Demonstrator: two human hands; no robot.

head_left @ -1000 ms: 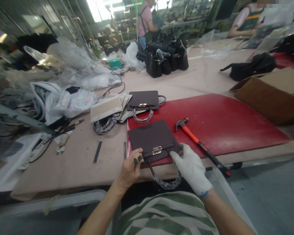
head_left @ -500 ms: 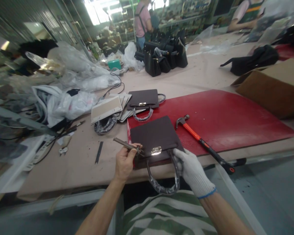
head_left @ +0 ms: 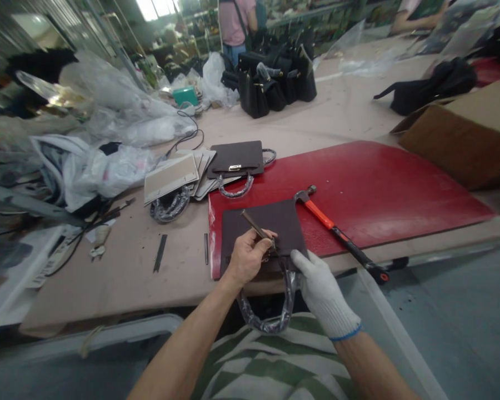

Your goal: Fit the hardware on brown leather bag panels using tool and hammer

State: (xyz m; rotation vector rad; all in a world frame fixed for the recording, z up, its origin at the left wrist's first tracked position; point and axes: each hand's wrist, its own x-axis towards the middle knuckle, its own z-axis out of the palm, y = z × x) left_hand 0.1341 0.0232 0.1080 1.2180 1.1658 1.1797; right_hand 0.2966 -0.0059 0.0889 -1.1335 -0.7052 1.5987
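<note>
A dark brown handbag panel (head_left: 262,219) lies at the front edge of the red board, its plastic-wrapped handle (head_left: 270,322) hanging toward me. My bare left hand (head_left: 249,256) pinches a slim metal punch (head_left: 253,223), tilted over the middle of the panel. Its lower tip is at the panel's metal clasp, which my fingers mostly hide. My gloved right hand (head_left: 316,283) grips the panel's right edge by the handle's base; some of its fingers are hidden beneath. Just beyond the panel rests a claw hammer (head_left: 325,219) with an orange and black handle.
Another brown panel (head_left: 237,155) with handles lies behind, beside a stack of pale boards (head_left: 173,176). A short metal rod (head_left: 206,248) and a dark strip (head_left: 160,253) are at left. Black handbags (head_left: 275,83) stand farther back; a cardboard box (head_left: 454,139) sits at right.
My left hand has moved right with the punch, from the panel's left side onto the clasp, covering it. My right hand keeps its hold at the right edge. The view has shifted slightly.
</note>
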